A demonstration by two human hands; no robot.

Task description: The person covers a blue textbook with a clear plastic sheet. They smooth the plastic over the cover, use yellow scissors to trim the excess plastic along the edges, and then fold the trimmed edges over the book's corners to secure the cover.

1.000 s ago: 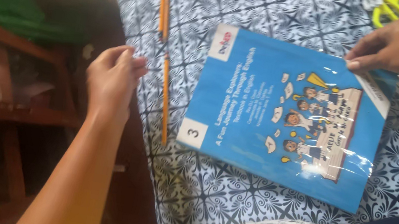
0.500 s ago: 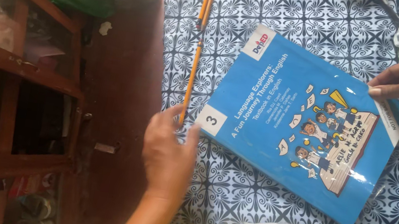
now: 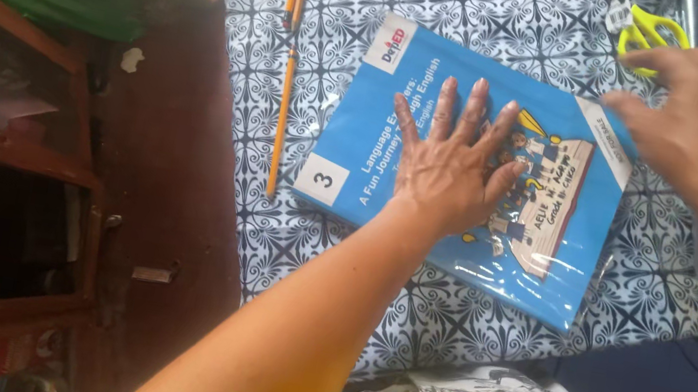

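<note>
My left hand (image 3: 454,162) lies flat, fingers spread wide, palm down on the middle of the blue softcover textbook in its clear glossy plastic cover (image 3: 467,169), which rests on the table under a blue-and-white patterned cloth (image 3: 495,3). The book sits slanted, its long axis running from the white corner patch on its upper left down toward its lower right corner, and my left fingers point up across the short way of it. My right hand (image 3: 688,120) hovers at the book's upper right corner, fingers loosely curled and partly spread, holding nothing that I can make out, though a fingertip seems to meet the cover's edge there; I cannot tell if it truly touches. So the left hand is squarely on the book, the right only at its far corner. Left of the book lie long orange pencils (image 3: 282,119), parallel to its left edge and just apart from it. Above the book's right corner, beyond my right hand, sit yellow-handled scissors (image 3: 646,28)
</note>
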